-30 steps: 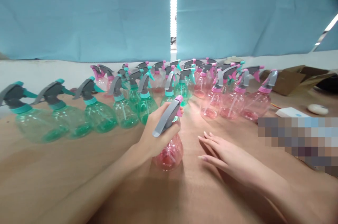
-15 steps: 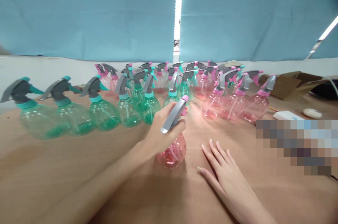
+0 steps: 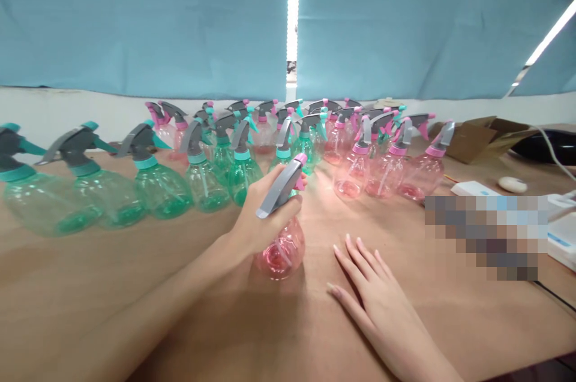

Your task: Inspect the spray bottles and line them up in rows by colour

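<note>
Several green spray bottles (image 3: 157, 187) with grey triggers and teal nozzles were stood in a row along the left of a brown table (image 3: 135, 310), before a blue curtain (image 3: 135, 16). Behind them, towards the middle, green and pink bottles were crowded together in a mixed cluster (image 3: 270, 124). Nearer the viewer, at the table's middle, one pink spray bottle (image 3: 279, 250) was stood upright on the tabletop, apart from every group, and was gripped at the neck by the left hand (image 3: 254, 226), its fingers closed beneath the grey trigger (image 3: 279, 190). Just to its right, the right hand (image 3: 378, 304) was laid flat on the table, palm down, fingers loosely spread, with nothing held. Farther right, a group of pink bottles (image 3: 387, 172) was ranged. As far as could be judged, the front rows were grouped by colour, while the rear cluster was left mixed. An open cardboard box (image 3: 477, 136) was seen at the far right.
</note>
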Tool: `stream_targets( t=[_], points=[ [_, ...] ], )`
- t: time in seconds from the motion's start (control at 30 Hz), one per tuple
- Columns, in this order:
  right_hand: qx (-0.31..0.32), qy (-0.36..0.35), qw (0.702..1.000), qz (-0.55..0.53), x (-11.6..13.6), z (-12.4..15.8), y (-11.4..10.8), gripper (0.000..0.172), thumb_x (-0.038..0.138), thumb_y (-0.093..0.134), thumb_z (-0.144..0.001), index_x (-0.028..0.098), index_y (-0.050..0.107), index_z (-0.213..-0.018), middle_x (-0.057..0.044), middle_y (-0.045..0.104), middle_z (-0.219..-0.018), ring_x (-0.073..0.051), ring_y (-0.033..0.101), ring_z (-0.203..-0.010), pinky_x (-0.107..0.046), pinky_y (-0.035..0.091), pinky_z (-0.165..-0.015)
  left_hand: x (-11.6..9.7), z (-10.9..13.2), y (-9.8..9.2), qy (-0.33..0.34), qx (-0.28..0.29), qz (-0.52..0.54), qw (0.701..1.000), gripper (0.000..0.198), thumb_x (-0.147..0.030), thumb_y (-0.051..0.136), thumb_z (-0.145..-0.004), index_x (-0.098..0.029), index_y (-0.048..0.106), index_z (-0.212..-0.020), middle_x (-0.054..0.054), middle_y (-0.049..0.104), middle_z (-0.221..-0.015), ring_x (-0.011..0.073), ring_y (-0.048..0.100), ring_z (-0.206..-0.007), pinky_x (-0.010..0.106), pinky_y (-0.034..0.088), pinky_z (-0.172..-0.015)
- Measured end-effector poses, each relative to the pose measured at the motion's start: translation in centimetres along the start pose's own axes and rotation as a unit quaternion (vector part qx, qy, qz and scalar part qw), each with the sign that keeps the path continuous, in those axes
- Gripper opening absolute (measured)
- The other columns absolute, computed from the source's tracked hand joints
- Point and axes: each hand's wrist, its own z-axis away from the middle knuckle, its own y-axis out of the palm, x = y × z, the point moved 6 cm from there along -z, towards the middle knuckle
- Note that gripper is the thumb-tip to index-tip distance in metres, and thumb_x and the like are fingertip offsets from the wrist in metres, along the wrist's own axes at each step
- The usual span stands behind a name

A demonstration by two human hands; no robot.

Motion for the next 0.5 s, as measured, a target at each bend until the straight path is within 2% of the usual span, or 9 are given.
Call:
stream_targets(
  t=[0.17,0.27,0.5],
  points=[
    [0.014,0.007,1.000,-0.003,0.04,0.05,-0.14,0.066,0.059,0.031,-0.096,0.017,0.042,-0.145,-0.011,0.030,-0.154,-0.031,0.024,-0.143,-0.056,0.027,-0.113,0.09,-0.14,0.09,0.002,0.013,0.006,1.000,0.021,-0.017,0.056,-0.077,-0.020,0.059,-0.098,-0.003,0.053,-0.077,0.0146,0.055,-0.070,0.029,0.044,-0.064],
    [0.010,0.006,1.000,-0.010,-0.02,0.04,-0.11,0.065,0.059,0.032,-0.096,0.017,0.043,-0.144,-0.011,0.031,-0.154,-0.031,0.024,-0.143,-0.056,0.025,-0.113,0.28,-0.17,-0.02,-0.003,-0.001,0.004,1.000,0.018,-0.017,0.057,-0.076,-0.020,0.058,-0.093,-0.002,0.054,-0.077,0.0172,0.058,-0.077,0.029,0.047,-0.065],
    [0.017,0.007,1.000,-0.013,0.00,-0.01,-0.22,0.066,0.060,0.030,-0.096,0.017,0.041,-0.145,-0.011,0.030,-0.154,-0.031,0.023,-0.143,-0.055,0.023,-0.114,0.07,-0.07,-0.08,0.007,-0.019,-0.018,1.000,0.021,-0.014,0.057,-0.074,-0.020,0.062,-0.093,0.000,0.061,-0.080,0.0148,0.056,-0.068,0.029,0.047,-0.061]
  ],
)
